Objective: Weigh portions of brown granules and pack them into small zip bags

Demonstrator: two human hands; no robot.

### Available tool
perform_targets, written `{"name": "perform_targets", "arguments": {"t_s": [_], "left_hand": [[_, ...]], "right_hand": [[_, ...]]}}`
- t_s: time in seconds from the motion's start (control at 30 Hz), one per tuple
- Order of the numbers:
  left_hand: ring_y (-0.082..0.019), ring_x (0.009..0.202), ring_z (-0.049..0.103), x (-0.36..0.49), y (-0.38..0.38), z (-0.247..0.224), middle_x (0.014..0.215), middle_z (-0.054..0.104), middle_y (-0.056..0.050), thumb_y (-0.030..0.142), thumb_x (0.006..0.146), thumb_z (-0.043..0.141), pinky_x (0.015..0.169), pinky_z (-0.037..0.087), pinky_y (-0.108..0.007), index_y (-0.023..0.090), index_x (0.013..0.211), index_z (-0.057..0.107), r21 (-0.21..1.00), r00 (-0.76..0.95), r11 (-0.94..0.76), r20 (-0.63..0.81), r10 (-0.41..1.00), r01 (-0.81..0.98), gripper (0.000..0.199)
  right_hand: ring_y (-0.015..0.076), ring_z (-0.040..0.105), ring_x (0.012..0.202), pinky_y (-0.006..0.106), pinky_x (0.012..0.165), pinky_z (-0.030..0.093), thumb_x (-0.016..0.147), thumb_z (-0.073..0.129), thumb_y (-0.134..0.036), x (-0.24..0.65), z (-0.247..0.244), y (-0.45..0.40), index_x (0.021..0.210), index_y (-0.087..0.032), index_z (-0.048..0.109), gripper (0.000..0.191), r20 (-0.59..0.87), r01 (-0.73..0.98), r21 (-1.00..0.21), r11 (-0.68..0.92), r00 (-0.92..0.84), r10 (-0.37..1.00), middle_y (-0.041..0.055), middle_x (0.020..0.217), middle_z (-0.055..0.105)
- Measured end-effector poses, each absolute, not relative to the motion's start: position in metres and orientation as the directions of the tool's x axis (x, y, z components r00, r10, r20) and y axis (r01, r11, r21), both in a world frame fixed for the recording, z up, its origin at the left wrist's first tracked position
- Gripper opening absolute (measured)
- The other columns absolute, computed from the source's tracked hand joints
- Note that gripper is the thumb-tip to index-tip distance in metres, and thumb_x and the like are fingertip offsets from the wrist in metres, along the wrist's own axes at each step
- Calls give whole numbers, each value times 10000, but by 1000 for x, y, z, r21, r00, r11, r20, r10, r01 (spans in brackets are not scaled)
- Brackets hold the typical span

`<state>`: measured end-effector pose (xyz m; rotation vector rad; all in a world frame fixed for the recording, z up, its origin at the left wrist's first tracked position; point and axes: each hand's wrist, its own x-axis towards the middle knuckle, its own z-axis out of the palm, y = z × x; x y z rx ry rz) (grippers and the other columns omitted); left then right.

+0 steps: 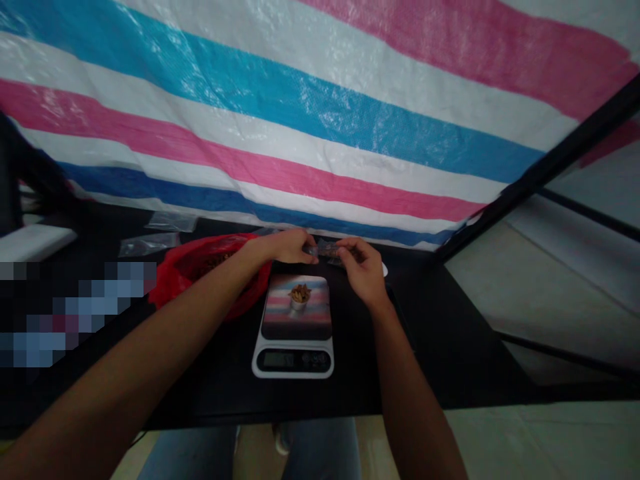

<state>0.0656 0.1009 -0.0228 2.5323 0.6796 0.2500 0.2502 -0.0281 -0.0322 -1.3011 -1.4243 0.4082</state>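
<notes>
The left hand (283, 247) and right hand (363, 270) grip a small clear plastic bag (320, 250) in a narrow pinch, their fingers hiding its contents. Just below stands a digital kitchen scale (293, 330), its readout too dark to read, carrying a small cup (299, 305) of brown flakes (300, 292). A red plastic bag (210, 263) lies beside it on the black worktop (450, 333).

A makeshift weighing stall (striped tarpaulin (300, 113), digital scale (293, 327)).

Pink, blue, white striped tarp (320, 120); red bag (200, 267)
</notes>
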Motion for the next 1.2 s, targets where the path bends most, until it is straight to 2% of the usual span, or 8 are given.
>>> {"name": "perform_targets", "arguments": {"t_s": [0.07,0.17,0.3,0.5,0.63,0.8,0.97,1.2], "left_hand": [[-187,710,628,62,103,-28,843,749,-48,489,829,668,653,441,-281,155,999,755,552,847,-731,80,526,402,385],[-205,863,695,59,104,-32,1033,778,-106,518,879,645,785,526,-308,133,1141,710,741,770,-611,209,603,277,470],[-223,928,721,46,99,-17,1078,778,-146,577,842,731,869,560,-364,120,1158,699,884,544,-467,383,747,19,557],[-193,872,699,-7,53,18,1109,759,-108,580,951,631,791,554,-314,151,1257,671,829,389,-552,480,786,92,529],[-246,1109,690,-32,18,9,1257,734,-115,508,1026,528,1004,529,-370,167,1295,673,685,506,-674,493,708,276,458],[-281,1182,698,-37,6,-20,1287,747,-128,498,983,625,1054,523,-395,173,1323,697,637,682,-685,326,655,353,476],[-306,1173,698,-39,13,-28,1261,747,-130,504,785,863,1021,533,-391,172,1305,724,611,743,-706,273,611,357,632],[-270,1136,697,-37,5,-23,1233,733,-102,495,864,801,994,512,-342,194,1327,708,598,766,-720,260,588,351,560]], "right_hand": [[197,677,798,333,746,541,857,673,-360,250,-30,-30,931,-212,730,175,437,413,-844,341,162,885,44,889,757],[204,707,879,349,827,559,858,702,-381,250,-24,-35,970,-219,745,202,328,314,-896,312,-4,945,45,929,773],[196,709,916,343,847,552,844,738,-349,250,-18,-41,1049,-217,751,244,194,263,-933,245,-204,959,51,981,775],[142,638,793,258,678,505,777,832,-302,245,-18,-48,1118,-205,733,369,62,301,-936,182,-367,928,42,1022,735],[136,602,735,237,624,458,707,909,-321,237,-18,-53,1140,-202,729,484,-8,378,-914,149,-383,924,-3,883,691],[141,595,718,244,621,435,669,930,-310,230,-19,-54,1114,-195,749,494,-46,406,-907,114,-364,930,-22,819,663],[149,611,730,263,658,457,721,895,-309,228,-18,-52,1042,-168,768,372,-38,441,-886,143,-377,926,12,850,722],[200,693,908,319,812,524,770,853,-301,225,-17,-52,1033,-174,753,309,63,403,-888,220,-368,928,59,1027,768]]}}
